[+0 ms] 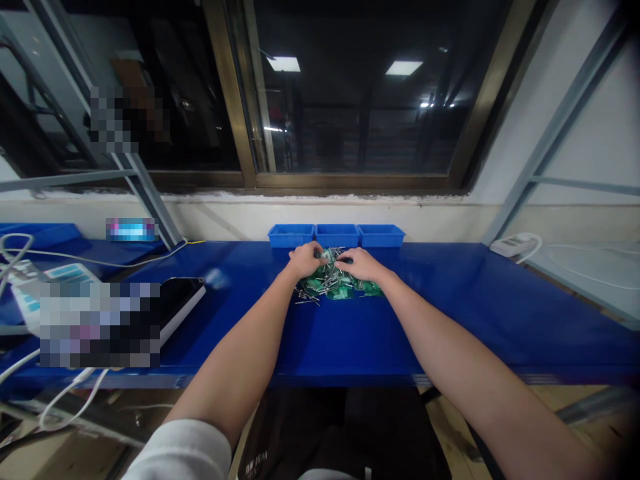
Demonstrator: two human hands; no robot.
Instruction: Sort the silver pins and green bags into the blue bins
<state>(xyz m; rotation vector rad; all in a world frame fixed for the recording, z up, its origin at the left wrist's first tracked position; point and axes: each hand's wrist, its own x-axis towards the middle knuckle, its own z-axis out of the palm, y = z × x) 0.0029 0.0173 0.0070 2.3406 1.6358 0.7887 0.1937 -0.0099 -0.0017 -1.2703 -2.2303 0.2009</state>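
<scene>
Head view: left hand (305,259) and right hand (361,265) rest curled, grip unclear, on a heap of small green circuit boards with silvery pins (334,283) near the blue bench's (450,313) far edge.

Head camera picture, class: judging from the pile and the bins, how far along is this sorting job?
Done: nothing visible; the three blue bins show no contents from here. In hand: the left hand and right hand both rest on the pile of green boards and metal pins. Left: apparently the whole pile.
</scene>
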